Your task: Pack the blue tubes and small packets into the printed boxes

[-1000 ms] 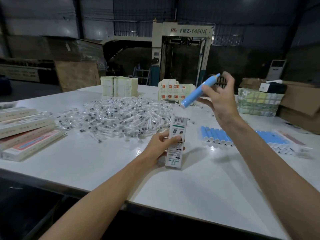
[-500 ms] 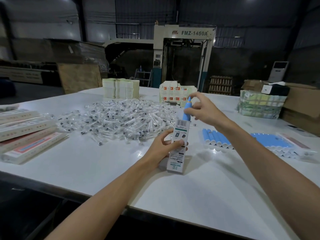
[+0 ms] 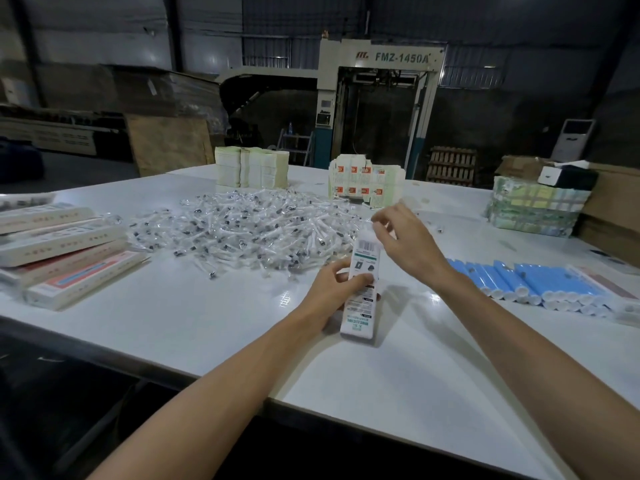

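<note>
The table was smooth, glossy white. The printed box looked like matt card. The packets were clear, shiny plastic.

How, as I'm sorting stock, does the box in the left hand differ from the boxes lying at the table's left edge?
The held box stands upright, gripped by the left hand; the left-edge boxes lie flat, untouched. The held box is white with green print and a barcode; the left-edge boxes carry red or pink print. Both are slim printed cartons.

Left grip clasped; right grip curled
</note>
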### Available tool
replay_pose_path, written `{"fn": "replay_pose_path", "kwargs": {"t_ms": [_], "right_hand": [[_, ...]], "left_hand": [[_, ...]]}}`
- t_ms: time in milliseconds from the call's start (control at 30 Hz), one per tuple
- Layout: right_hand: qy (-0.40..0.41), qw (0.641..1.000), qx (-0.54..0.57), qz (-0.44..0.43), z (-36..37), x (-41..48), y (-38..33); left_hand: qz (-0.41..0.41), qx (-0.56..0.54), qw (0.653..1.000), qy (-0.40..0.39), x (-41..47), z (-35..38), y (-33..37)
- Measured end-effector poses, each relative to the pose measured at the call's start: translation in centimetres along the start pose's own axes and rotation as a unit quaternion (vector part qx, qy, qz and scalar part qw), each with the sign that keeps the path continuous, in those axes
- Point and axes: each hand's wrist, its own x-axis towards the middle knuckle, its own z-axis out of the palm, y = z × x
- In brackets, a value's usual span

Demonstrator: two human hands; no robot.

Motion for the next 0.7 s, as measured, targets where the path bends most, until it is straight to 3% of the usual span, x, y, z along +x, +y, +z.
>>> {"fn": "replay_pose_path", "kwargs": {"t_ms": [67, 167, 300, 367, 533, 700], "right_hand": [[0.034, 0.999, 0.034, -0.003, 0.9, 1.6, -0.5], [0.037, 0.995, 0.066, 0.067, 3.0, 3.9, 0.3], [-0.136, 0.988, -0.070, 0.011, 7.2, 3.9, 2.6], [-0.168, 0.980, -0.100, -0.022, 9.5, 3.1, 3.0], [-0.078, 0.994, -0.068, -0.043, 13.7, 2.2, 2.5], [-0.069, 0.997, -0.019, -0.007, 14.2, 2.9, 2.1]], "left_hand": [[-0.006, -0.020, 0.999, 0.049, 0.2, -0.3, -0.1], [0.018, -0.027, 0.990, 0.137, 0.6, -1.5, 0.0], [0.057, -0.058, 0.978, 0.192, 1.2, -2.8, 0.2], [0.072, -0.060, 0.976, 0.197, 1.4, -3.0, 0.2], [0.073, -0.019, 0.979, 0.188, 1.9, -3.0, -0.5], [0.066, -0.013, 0.980, 0.188, 2.1, -3.1, -0.6]]}}
